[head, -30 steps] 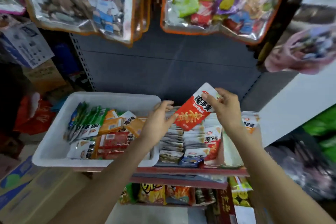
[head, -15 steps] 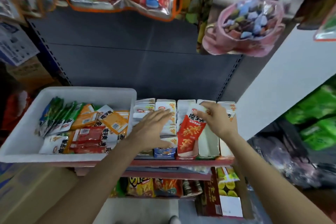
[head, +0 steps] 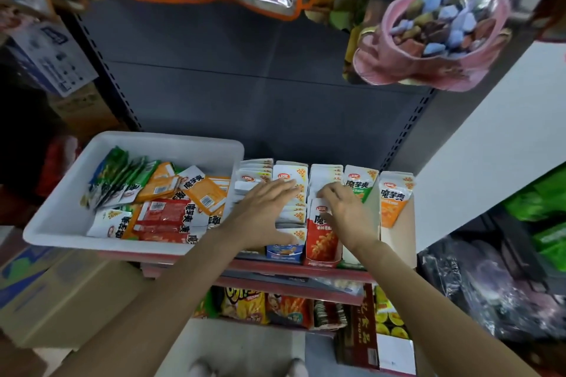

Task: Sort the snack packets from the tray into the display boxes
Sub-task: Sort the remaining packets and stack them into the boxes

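both hands over the display boxes

left hand lies flat, fingers spread, on stacked packets; right hand fingers press the red packet down.

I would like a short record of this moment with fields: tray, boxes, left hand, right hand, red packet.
tray: white tray, packets remain inside
boxes: row of display boxes right of tray
left hand: left hand flat on white packets
right hand: right hand on red packet
red packet: red packet upright in red box
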